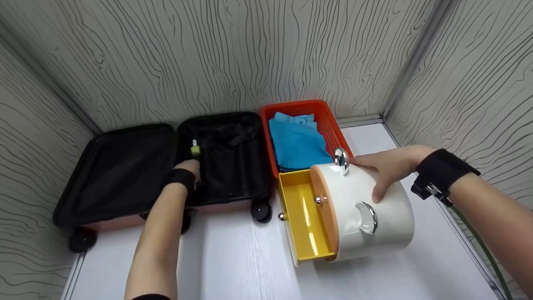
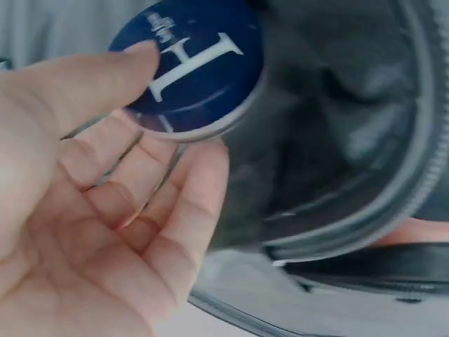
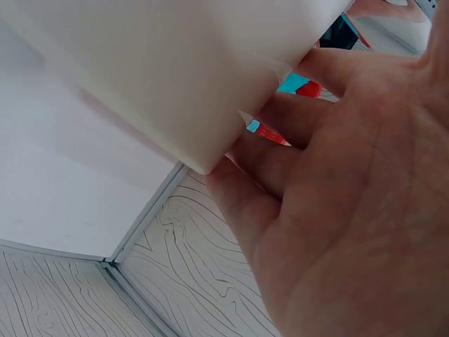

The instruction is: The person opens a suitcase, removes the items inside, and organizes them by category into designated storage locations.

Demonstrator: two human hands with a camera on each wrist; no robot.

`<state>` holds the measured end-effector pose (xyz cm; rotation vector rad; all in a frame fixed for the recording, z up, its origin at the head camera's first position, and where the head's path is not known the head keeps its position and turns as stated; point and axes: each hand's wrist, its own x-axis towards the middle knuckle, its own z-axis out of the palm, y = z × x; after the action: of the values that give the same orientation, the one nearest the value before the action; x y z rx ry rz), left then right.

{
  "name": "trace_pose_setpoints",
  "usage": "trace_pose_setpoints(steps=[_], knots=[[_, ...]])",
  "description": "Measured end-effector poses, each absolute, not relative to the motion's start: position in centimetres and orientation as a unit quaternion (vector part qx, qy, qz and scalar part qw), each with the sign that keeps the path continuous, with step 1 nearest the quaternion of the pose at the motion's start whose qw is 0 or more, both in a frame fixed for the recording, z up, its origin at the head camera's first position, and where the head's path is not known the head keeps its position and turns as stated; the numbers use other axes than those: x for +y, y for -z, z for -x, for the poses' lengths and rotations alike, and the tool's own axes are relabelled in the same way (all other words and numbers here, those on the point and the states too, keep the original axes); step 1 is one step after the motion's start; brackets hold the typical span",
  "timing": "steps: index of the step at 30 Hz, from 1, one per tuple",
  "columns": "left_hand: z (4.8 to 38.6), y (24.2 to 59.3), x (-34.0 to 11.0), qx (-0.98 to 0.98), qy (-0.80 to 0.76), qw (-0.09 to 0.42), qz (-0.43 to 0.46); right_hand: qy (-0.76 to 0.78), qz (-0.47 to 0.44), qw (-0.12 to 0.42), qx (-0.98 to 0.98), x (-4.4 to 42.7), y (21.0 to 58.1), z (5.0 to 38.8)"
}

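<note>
In the left wrist view my left hand (image 2: 119,203) pinches a round dark blue tin (image 2: 203,70) with white lettering between thumb and fingers. The head view shows that left hand (image 1: 189,166) inside the right half of an open black-lined suitcase (image 1: 225,166), the tin hidden there. Just beyond it lies a small yellow-green thing with a white tip (image 1: 195,148). My right hand (image 1: 385,166) rests spread on a white rounded drawer box (image 1: 391,216), its fingers touching the edge in the right wrist view. A yellow drawer (image 1: 300,208) stands pulled out from the box.
A red basket (image 1: 337,137) holding folded blue cloth (image 1: 297,141) stands behind the box, against the suitcase's right side. The suitcase's other half (image 1: 125,166) lies flat at left. Wood-patterned walls (image 1: 250,54) enclose the white table (image 1: 245,258).
</note>
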<state>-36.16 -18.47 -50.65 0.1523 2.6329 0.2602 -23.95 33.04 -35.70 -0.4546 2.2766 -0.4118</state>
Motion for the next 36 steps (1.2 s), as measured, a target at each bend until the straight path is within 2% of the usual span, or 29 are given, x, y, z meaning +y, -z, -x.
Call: trace_pose_setpoints(steps=[6,12,17,22,29,36], knots=[[34.3,47.7,-16.2,0.957,-0.177,0.188,-0.134,0.163,0.185,0.386,0.889,33.1,35.7,24.1],[33.2,46.5,-12.3,0.929,-0.259,0.170,-0.202,0.159,0.186,0.385,0.890,33.2,35.8,24.1],[31.5,45.5,-8.2,0.910,-0.320,0.144,-0.219,0.159,0.182,0.386,0.890,33.3,35.7,24.2],[29.1,43.8,-4.7,0.880,-0.373,0.146,-0.256,0.159,0.176,0.389,0.890,33.3,35.5,24.1],[26.2,42.8,-0.7,0.869,-0.327,0.151,-0.340,0.168,0.181,0.391,0.887,33.3,35.6,24.1],[24.3,44.7,2.4,0.874,-0.214,0.149,-0.410,0.168,0.194,0.386,0.886,33.3,35.7,24.2]])
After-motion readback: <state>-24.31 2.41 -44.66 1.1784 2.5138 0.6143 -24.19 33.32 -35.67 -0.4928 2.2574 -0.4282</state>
